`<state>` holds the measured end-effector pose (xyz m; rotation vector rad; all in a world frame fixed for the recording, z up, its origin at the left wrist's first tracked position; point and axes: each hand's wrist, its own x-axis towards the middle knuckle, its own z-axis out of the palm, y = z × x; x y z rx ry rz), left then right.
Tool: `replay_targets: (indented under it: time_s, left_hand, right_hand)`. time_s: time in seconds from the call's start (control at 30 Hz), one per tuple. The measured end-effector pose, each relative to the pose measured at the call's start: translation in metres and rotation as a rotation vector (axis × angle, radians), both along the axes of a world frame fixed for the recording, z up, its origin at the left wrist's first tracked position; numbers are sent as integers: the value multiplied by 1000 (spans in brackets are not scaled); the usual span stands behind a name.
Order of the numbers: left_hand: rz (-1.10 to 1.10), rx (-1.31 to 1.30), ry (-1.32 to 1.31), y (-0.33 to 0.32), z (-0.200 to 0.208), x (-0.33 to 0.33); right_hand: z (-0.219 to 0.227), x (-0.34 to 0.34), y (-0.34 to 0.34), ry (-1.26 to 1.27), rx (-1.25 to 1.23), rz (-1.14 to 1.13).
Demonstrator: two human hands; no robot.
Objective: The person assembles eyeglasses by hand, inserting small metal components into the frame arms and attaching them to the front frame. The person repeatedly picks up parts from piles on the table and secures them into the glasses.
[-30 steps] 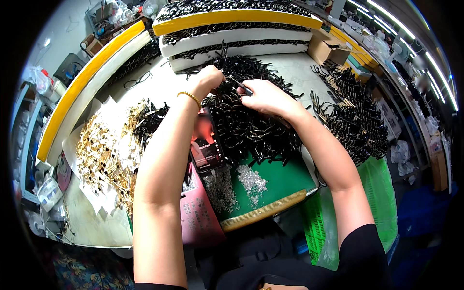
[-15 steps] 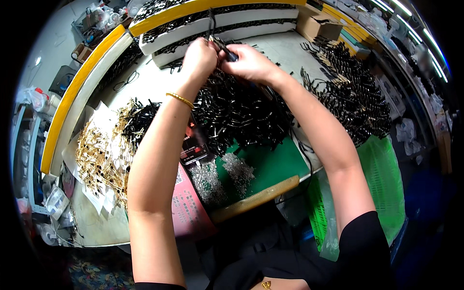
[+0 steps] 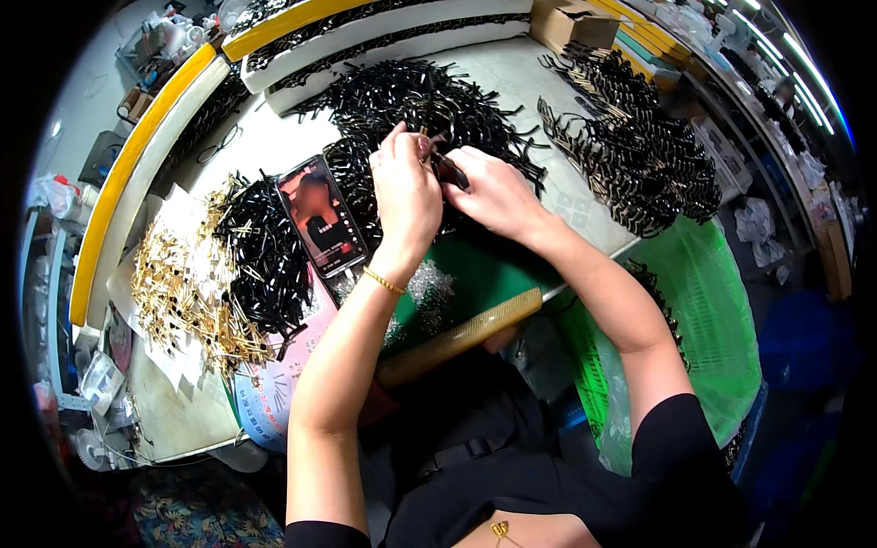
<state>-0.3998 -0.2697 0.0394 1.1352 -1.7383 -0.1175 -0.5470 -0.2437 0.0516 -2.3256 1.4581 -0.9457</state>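
Note:
Above a large heap of black glossy strips (image 3: 375, 91), both of my hands are close together. My left hand (image 3: 406, 192) is closed, thumb and fingers pinched on something small that I cannot make out. My right hand (image 3: 498, 194) has its fingers curled round a dark tool (image 3: 451, 173), mostly hidden by the fingers. Left of my left wrist lies a phone (image 3: 320, 215) with its screen lit, beside a smaller pile of black strips (image 3: 260, 247). Small clear pieces (image 3: 431, 290) are scattered on the green mat (image 3: 480, 269) under my wrists.
Gold-coloured metal parts (image 3: 178, 283) lie on white paper at the left. White trays with yellow edges (image 3: 365, 18) bound the far and left sides. More black strips (image 3: 630, 137) and a cardboard box (image 3: 574, 25) are at the right. A green basket (image 3: 703, 301) stands beside the table.
My hands have come back from the far trays toward me, lower over the heap. The view has shifted, and the phone now shows fully beside my left arm.

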Motion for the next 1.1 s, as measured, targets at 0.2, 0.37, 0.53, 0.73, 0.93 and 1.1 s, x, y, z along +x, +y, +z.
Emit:
replay_targets:
  time_s: [0.2,0.37,0.53,0.73,0.93,1.1]
  left_hand:
    - [-159,-187,-65,-3,-1,2]
    - [-99,-265,-289,0,-13,-5]
    - [-30,-407,-378,-16,-16,-13]
    - [-38,-356,-447,-49,3,-21]
    - [-20,-370,-672,-52,-3,-20]
    - [-68,-363,-602,-43,-7,-17]
  right_hand:
    - [-12,-15,4,-55,-15,14]
    - [-24,-27,9,-309,186,91]
    - [-22,-35,11,-576,604,169]
    - [-5,-40,-6,-765,509,96]
    - [-4,-46,-3,-561,496,-35]
    - [-5,-64,24,-597,436,-115]
